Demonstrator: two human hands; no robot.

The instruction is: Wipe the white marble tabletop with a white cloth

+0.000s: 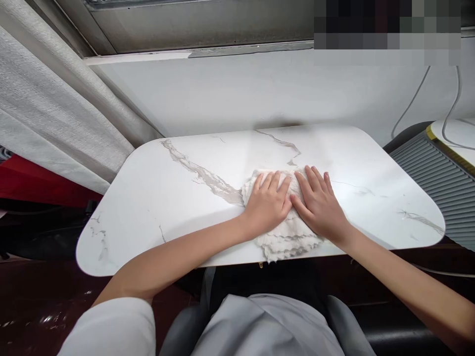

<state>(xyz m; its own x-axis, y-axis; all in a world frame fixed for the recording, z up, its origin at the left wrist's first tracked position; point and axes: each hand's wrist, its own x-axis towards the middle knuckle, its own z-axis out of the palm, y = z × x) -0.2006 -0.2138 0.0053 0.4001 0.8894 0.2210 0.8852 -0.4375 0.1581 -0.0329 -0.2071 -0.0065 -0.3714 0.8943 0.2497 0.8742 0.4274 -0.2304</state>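
Note:
A fluffy white cloth [293, 230] with wavy edges lies in folded layers on the white marble-patterned table [178, 198], close to its front edge. My left hand [267, 200] rests flat on the cloth's left part, fingers stretched out and pointing away from me. Beside it, my right hand [321, 205] lies with fingers spread over the cloth's right part. The two thumbs nearly meet at the middle. Part of the cloth is hidden under both hands, and its front layers reach the table edge.
Behind the table stands a white wall [222, 94] below a metal window frame [208, 24]. A pale curtain [63, 89] hangs at the left. To the right are a grey ribbed cabinet [430, 173] with a white top and a thin cable [411, 99].

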